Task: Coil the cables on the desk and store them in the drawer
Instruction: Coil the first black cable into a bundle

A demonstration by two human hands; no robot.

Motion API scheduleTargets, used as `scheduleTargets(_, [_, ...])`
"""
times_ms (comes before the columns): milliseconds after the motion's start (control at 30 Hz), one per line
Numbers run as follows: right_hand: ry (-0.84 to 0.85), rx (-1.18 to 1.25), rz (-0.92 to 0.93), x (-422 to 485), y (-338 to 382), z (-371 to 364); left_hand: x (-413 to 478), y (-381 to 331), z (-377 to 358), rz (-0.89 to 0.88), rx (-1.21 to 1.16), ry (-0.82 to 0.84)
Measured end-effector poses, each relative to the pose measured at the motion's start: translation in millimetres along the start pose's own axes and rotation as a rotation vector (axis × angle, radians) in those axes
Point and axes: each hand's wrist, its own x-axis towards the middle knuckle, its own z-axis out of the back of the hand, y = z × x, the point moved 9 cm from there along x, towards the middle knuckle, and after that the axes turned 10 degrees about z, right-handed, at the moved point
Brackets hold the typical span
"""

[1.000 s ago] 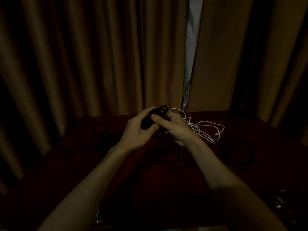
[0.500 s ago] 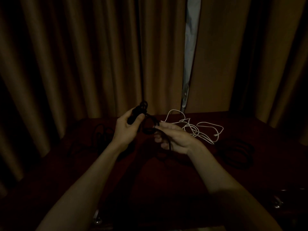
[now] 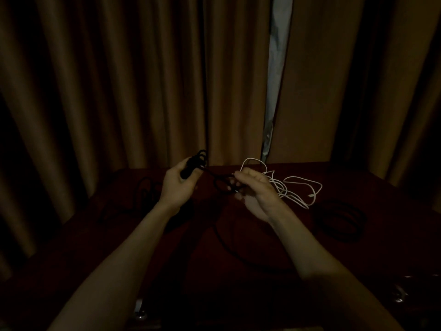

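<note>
The scene is very dark. My left hand [image 3: 180,183] grips a small bundle of coiled black cable [image 3: 198,161] above the dark red desk [image 3: 238,247]. A taut strand of the same cable runs to my right hand [image 3: 256,193], whose curled fingers hold a loop of it. The rest of the black cable trails down onto the desk below my right hand. Just behind that hand a loose white cable [image 3: 293,187] lies tangled on the desk.
A coiled black cable [image 3: 338,222] lies on the desk at the right. More dark cable [image 3: 145,189] lies at the left, hard to make out. Brown curtains [image 3: 119,80] hang right behind the desk. Metal drawer handles [image 3: 399,295] glint at the lower right.
My hands were together on the black bundle. They have drawn apart: the left moved left with the bundle and the right pulled a length of cable out to the right.
</note>
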Motion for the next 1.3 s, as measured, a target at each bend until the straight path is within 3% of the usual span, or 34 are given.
scheduleTargets(333, [-0.006, -0.911, 0.172, 5.2, 20.9, 48.1, 15.9, 9.9, 37.1, 0.118, -0.085, -0.154])
scheduleTargets(400, [0.010, -1.269, 0.179, 4.8, 24.8, 59.5, 17.8, 8.5, 44.9, 0.127, -0.100, -0.189])
scheduleTargets(467, [0.011, -1.635, 0.087, 5.2, 22.4, 74.6, 19.4, 8.6, 55.2, 0.148, -0.130, -0.234])
scheduleTargets(567, [-0.026, -1.831, -0.149, 2.6, 9.1, 93.1, 22.1, 12.3, 61.2, 0.176, -0.135, -0.247])
scheduleTargets(700, [0.136, -1.794, -0.456, 0.2, -21.4, 85.0, 20.1, 11.6, 40.8, 0.160, -0.107, -0.153])
scheduleTargets(800, [0.314, -1.543, -0.526, 2.0, -39.4, 60.6, 19.6, 9.2, 29.1, 0.133, -0.031, -0.092])
scheduleTargets(867, [0.263, -1.258, -0.426, 9.0, -33.7, 38.1, 20.4, 7.8, 25.5, 0.110, 0.008, -0.070])
scheduleTargets(967, [0.097, -0.902, -0.076, 26.8, 0.7, -1.1, 19.8, 3.4, 18.5, 0.046, 0.102, -0.028])
scheduleTargets(1067, [-0.015, -0.924, 0.262, 38.1, 36.6, -21.2, 16.9, -5.5, 6.8, -0.029, 0.170, 0.039])
scheduleTargets(1200, [0.232, -1.013, 0.120, 37.6, 9.6, -43.0, 10.5, -21.6, -6.2, -0.108, 0.213, 0.102])
scheduleTargets(1300, [0.178, -0.865, 0.120, 34.9, 11.0, -40.5, 4.1, -27.7, -11.0, -0.030, 0.112, 0.169])
